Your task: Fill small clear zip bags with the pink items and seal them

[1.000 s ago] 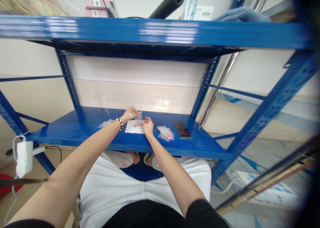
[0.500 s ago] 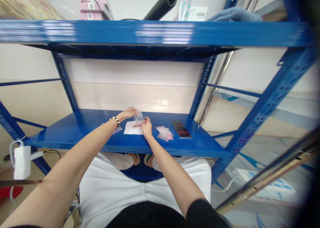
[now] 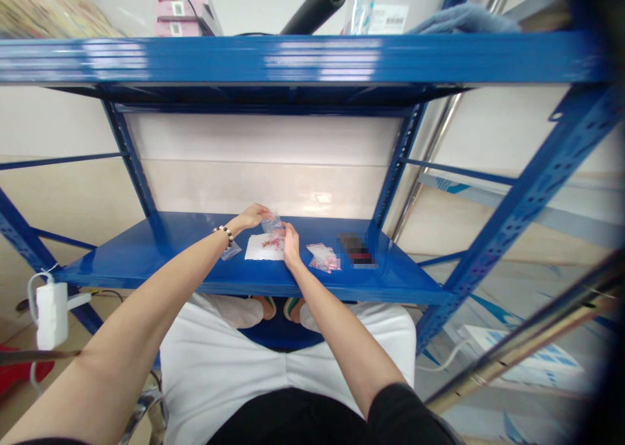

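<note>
A small clear plastic bag (image 3: pixel 271 223) is held over the blue shelf board, pinched along its left edge by my left hand (image 3: pixel 254 215). At its right side, the fingertips of my right hand (image 3: pixel 291 244) close on the bag too. Just below lies a white sheet (image 3: pixel 254 250), perhaps paper or cloth, bearing a loose cluster of tiny pink and red pieces (image 3: pixel 272 243). Right of my right hand are small clear bags (image 3: pixel 324 258) with pink contents. Another clear bag (image 3: pixel 231 251) lies beside my left wrist, partly hidden by it.
A dark, pixelated flat object (image 3: pixel 357 249) lies at the right of the shelf board (image 3: pixel 161 246). Overhead runs a blue upper shelf beam (image 3: pixel 205 59), with pink boxes (image 3: pixel 180 8), a black tube (image 3: pixel 316 5) and a bottle (image 3: pixel 360 5) above it. Blue uprights stand on both sides.
My right hand has risen slightly from beside the pink pieces, its fingers straighter along the bag's right side. My left hand has shifted slightly up with the bag. The view moved a little.
</note>
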`<state>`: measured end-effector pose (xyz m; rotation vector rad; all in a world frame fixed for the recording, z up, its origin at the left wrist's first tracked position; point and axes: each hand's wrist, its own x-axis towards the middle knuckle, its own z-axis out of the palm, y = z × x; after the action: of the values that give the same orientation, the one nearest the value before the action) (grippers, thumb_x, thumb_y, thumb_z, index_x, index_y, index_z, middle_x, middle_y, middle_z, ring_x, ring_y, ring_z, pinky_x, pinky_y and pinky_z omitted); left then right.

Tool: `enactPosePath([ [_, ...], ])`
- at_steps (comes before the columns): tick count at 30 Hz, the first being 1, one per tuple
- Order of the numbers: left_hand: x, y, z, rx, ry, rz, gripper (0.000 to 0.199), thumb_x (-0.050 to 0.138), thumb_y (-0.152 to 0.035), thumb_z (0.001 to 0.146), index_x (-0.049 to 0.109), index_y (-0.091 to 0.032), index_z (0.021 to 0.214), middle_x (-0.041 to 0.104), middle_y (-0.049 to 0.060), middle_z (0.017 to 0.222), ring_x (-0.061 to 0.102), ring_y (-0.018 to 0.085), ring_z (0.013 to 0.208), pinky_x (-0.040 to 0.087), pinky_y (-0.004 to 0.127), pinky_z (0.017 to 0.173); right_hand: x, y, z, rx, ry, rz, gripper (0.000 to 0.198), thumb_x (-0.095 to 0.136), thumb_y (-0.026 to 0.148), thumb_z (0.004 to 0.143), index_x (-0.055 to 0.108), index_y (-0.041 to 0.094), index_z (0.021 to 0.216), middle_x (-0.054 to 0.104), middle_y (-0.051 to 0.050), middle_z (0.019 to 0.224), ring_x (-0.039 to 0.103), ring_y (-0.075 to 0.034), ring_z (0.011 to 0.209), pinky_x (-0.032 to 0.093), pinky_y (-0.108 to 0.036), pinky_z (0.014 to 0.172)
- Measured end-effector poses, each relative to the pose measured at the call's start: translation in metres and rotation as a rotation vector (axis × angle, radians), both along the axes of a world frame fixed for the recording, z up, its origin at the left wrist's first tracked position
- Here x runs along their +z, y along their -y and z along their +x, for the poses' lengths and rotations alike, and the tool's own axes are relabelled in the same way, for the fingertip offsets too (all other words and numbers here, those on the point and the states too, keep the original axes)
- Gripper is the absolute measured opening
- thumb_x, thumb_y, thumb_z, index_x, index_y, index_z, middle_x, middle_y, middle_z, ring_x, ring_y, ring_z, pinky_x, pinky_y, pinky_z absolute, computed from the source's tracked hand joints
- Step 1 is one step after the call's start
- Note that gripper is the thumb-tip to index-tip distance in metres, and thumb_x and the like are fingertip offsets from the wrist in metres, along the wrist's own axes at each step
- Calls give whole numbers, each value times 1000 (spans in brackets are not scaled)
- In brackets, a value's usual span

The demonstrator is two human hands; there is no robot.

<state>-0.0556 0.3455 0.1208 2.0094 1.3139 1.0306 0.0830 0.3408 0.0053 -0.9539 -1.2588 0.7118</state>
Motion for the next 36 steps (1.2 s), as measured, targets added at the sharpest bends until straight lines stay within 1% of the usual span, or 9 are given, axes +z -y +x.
enactPosePath([
  [3, 1, -1, -3, -61, -22, -34, 11, 64, -7, 80, 71, -6, 72, 72, 6, 70, 57, 14, 72, 44, 21, 69, -7, -7, -1, 28, 81, 46, 30, 50, 38, 88, 69, 15, 92, 73, -6, 85, 68, -20, 83, 52, -30, 78],
  [5, -1, -2, -6, -58, -13, -27, 9, 65, -9, 81, 72, -5, 76, 72, 6, 72, 58, 15, 74, 44, 22, 72, -11, -10, -1, 39, 103, 60, 23, 56, 34, 83, 70, 15, 86, 74, -6, 84, 68, -21, 82, 52, -30, 79],
  [8, -9, -8, -15, -9, 32, 26, 13, 68, -18, 80, 74, -7, 86, 75, 9, 84, 63, 19, 84, 46, 26, 79, -16, -13, -1, 13, 93, 56, 24, 54, 32, 83, 70, 14, 85, 73, -7, 82, 67, -20, 77, 52, -31, 77],
  [10, -18, -13, -22, 28, 65, 77, 17, 72, -25, 77, 74, -10, 86, 75, 10, 89, 65, 22, 87, 47, 29, 83, -17, -14, 0, 0, 90, 51, 25, 53, 32, 83, 71, 14, 86, 73, -7, 81, 67, -20, 74, 52, -30, 74],
  [13, -33, -19, -32, 54, 91, 132, 21, 76, -32, 71, 75, -13, 78, 75, 11, 86, 67, 24, 86, 49, 33, 83, -18, -15, -1, 5, 99, 45, 25, 53, 31, 83, 71, 14, 85, 74, -7, 80, 67, -19, 70, 52, -28, 70],
  [18, -48, -23, -37, 75, 84, 185, 21, 73, -34, 71, 75, -13, 74, 76, 12, 82, 68, 25, 80, 49, 35, 79, -19, -17, -1, 2, 149, 26, 24, 53, 29, 83, 73, 15, 84, 74, -5, 78, 68, -20, 71, 52, -28, 69],
  [27, -41, -24, -26, 56, 44, 266, 15, 67, -27, 72, 74, -14, 70, 75, 9, 78, 67, 23, 80, 49, 33, 81, -20, -18, 4, -52, 245, -11, 32, 49, 15, 84, 76, 17, 103, 74, -8, 108, 69, -21, 100, 49, -31, 94],
  [32, -38, -23, -19, 51, 23, 262, 13, 66, -25, 71, 72, -13, 68, 74, 9, 75, 66, 22, 76, 49, 33, 78, -17, -17, 4, -63, 275, -28, 34, 49, 13, 85, 75, 17, 106, 73, -8, 111, 67, -22, 107, 48, -30, 97],
  [36, -38, -23, -17, 56, 28, 254, 13, 67, -26, 70, 71, -13, 67, 73, 9, 74, 66, 22, 75, 49, 32, 77, -15, -15, 4, -73, 291, -56, 36, 50, 17, 88, 72, 17, 116, 74, -7, 107, 70, -22, 100, 50, -31, 93],
])
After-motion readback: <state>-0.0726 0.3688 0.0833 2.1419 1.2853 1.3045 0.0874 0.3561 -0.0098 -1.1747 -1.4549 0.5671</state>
